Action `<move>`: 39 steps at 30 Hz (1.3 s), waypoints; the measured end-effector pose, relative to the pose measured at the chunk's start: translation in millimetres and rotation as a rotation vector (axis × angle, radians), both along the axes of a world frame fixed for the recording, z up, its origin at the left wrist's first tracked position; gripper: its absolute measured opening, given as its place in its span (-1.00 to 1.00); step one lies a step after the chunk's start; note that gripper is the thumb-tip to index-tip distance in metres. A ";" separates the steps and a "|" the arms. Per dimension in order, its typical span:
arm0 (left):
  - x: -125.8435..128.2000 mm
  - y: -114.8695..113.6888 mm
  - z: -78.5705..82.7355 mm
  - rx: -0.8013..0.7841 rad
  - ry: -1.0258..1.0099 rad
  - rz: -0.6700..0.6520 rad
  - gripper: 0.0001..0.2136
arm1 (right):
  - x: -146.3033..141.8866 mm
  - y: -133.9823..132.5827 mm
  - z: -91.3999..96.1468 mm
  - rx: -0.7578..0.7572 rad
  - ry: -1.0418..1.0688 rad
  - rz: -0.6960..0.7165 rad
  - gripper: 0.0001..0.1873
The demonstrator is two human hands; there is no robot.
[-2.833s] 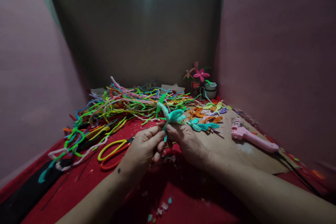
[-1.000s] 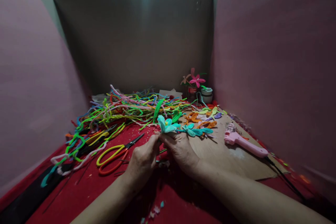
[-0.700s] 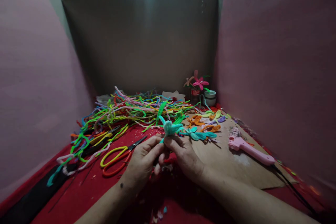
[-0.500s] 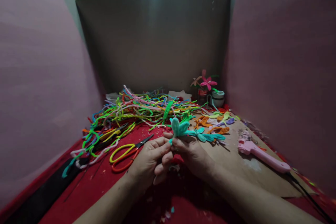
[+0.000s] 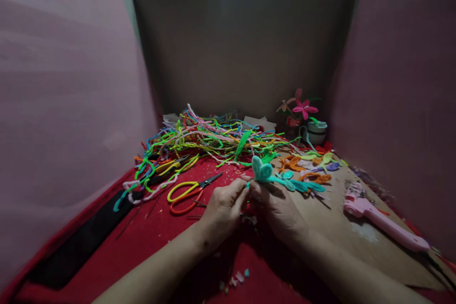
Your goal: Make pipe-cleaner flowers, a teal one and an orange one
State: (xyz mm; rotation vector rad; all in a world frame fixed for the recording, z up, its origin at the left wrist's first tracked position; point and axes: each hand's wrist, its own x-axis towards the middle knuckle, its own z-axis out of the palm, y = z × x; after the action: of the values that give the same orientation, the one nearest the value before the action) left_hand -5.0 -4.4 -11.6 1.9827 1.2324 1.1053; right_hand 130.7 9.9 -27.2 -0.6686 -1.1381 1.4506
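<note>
A turquoise pipe-cleaner flower (image 5: 261, 171) with looped petals is held between my two hands, low over the red cloth. My left hand (image 5: 228, 202) pinches its lower end with thumb and fingers. Close against it, my right hand (image 5: 274, 204) grips the same piece just under the petals. More turquoise pipe-cleaner leaves (image 5: 302, 185) show just beyond my right hand; whether they join the held flower, I cannot tell. Scissors (image 5: 188, 194) with one yellow and one orange-red handle lie left of my left hand.
A tangled heap of coloured pipe cleaners (image 5: 210, 135) fills the back. At right, a pink glue gun (image 5: 384, 223) lies on a brown board (image 5: 331, 228) with orange pipe-cleaner pieces (image 5: 290, 163). Small pots (image 5: 316, 132) with flowers stand behind. A black strip (image 5: 81, 237) lies left.
The view has shifted, so most things appear farther right. The turquoise flower has turned and tilted between my hands, and my left fingers have closed in more tightly.
</note>
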 end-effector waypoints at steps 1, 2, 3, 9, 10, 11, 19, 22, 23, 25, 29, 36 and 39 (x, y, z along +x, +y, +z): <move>0.7 0.3 2.1 -0.093 -0.077 -0.022 -0.77 | 1.0 -1.1 2.0 0.017 -0.051 -0.005 -0.81; 1.4 0.6 4.6 -0.200 -0.167 -0.045 -0.76 | 2.0 -2.0 3.9 0.029 -0.096 -0.008 -0.79; 2.1 0.9 7.0 -0.307 -0.262 -0.069 -0.75 | 2.8 -2.7 5.6 0.038 -0.130 -0.009 -0.78; -3.6 7.4 6.4 -0.716 -0.718 -0.303 -0.81 | 2.6 0.2 5.3 0.000 -0.046 0.057 -0.81; -5.8 9.4 4.2 -0.765 -0.759 -0.353 -0.82 | 2.0 1.5 3.1 -0.031 -0.003 0.095 -0.83; -7.9 11.4 2.1 -0.811 -0.789 -0.400 -0.83 | 1.3 2.9 0.7 -0.059 0.032 0.134 -0.83; -3.9 10.5 4.7 -0.749 -0.631 -0.368 -0.79 | -0.6 1.3 0.4 -0.135 0.094 0.193 -0.75; 0.2 4.8 4.5 -0.346 -0.242 -0.127 -0.77 | 0.4 -2.2 8.6 -0.054 0.019 0.134 -0.69; 0.4 3.4 2.4 -0.194 -0.116 -0.059 -0.78 | 0.8 -2.8 10.1 -0.016 -0.011 0.095 -0.69; -0.7 2.1 -3.7 0.040 0.059 0.024 -0.85 | 1.8 -2.8 10.1 0.029 -0.066 0.031 -0.70; -4.4 3.0 -11.4 0.192 0.159 0.053 -0.86 | 3.5 -0.9 1.4 0.007 -0.195 -0.062 -0.71; -1.9 5.8 3.0 -0.258 -0.146 -0.108 -0.75 | 0.1 -3.2 3.3 -0.019 -0.132 -0.063 -0.77; -2.1 5.6 8.3 -0.533 -0.364 -0.213 -0.72 | 0.7 -4.3 6.2 -0.010 -0.126 0.011 -0.79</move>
State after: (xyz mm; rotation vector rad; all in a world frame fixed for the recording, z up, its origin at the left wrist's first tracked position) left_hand -7.1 1.1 -3.4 1.3999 0.9683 0.8678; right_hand 131.4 5.6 -21.0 -0.7706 -1.2341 1.4404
